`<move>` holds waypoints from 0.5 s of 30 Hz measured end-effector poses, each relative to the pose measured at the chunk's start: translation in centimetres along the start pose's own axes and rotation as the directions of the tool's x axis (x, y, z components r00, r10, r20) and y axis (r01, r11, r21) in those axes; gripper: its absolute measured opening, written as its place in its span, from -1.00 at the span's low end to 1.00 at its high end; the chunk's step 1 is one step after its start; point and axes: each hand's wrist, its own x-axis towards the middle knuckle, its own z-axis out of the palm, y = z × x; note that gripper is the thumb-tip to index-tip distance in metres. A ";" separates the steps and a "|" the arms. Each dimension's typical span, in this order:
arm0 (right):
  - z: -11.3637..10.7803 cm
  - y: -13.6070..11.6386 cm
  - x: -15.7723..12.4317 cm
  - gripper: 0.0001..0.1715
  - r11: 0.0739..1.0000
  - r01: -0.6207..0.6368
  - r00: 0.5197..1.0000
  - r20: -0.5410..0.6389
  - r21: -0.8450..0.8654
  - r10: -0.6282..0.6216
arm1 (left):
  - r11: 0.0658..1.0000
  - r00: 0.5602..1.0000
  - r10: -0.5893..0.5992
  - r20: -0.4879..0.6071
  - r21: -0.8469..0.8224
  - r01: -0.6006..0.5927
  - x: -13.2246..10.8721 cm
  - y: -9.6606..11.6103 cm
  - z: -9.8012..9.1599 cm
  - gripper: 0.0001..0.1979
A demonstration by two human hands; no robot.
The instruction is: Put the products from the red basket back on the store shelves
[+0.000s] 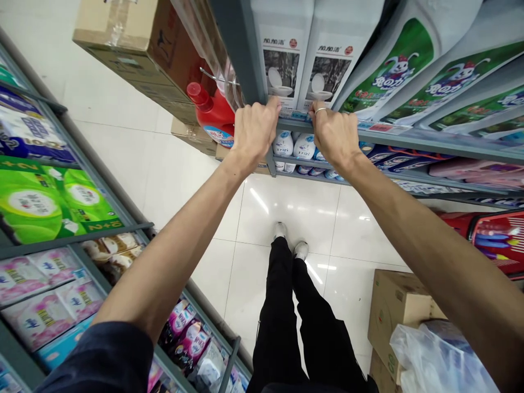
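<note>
My left hand [256, 128] is closed at the front edge of a grey shelf [442, 141], near its corner post. Beside it, my right hand [338, 134] is curled over the same edge, with a ring on one finger. A small blue price label [300, 115] shows on the edge between them. Just behind my fingers stand two white toilet-cleaner bottles [282, 57] with a toilet picture on the front. To their right are several bottles with green rabbit labels [393, 71]. My fingertips are partly hidden against the shelf edge.
Stacked cardboard cartons [118, 33] and a red bottle [210, 112] are beyond the post. Another shelf rack [82, 232] with tissue packs runs along the left. At lower right are a carton [393, 311], a plastic bag [438, 355] and a red case [491, 240].
</note>
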 end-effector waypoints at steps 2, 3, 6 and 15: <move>0.4 0.2 0.2 -0.51 0.999 -0.005 1.000 -0.025 0.034 0.006 | 0.999 1.000 0.026 -0.008 -0.033 -0.027 0.2 -0.4 0.2 -0.58; 0.6 0.4 0.3 -0.51 0.999 -0.009 0.999 -0.037 0.051 0.011 | 0.998 0.999 0.041 -0.017 -0.053 -0.042 0.3 -0.6 0.4 -0.58; 1.3 0.6 0.3 -0.52 0.995 -0.028 0.998 -0.062 0.095 0.033 | 0.992 0.997 0.051 -0.051 -0.117 -0.057 0.3 -1.1 1.0 -0.60; -4.9 -2.2 -5.0 -0.47 0.840 -0.025 0.911 -0.334 0.542 0.243 | 0.930 0.909 0.013 -0.416 -0.330 -0.164 -3.0 2.3 -4.8 -0.50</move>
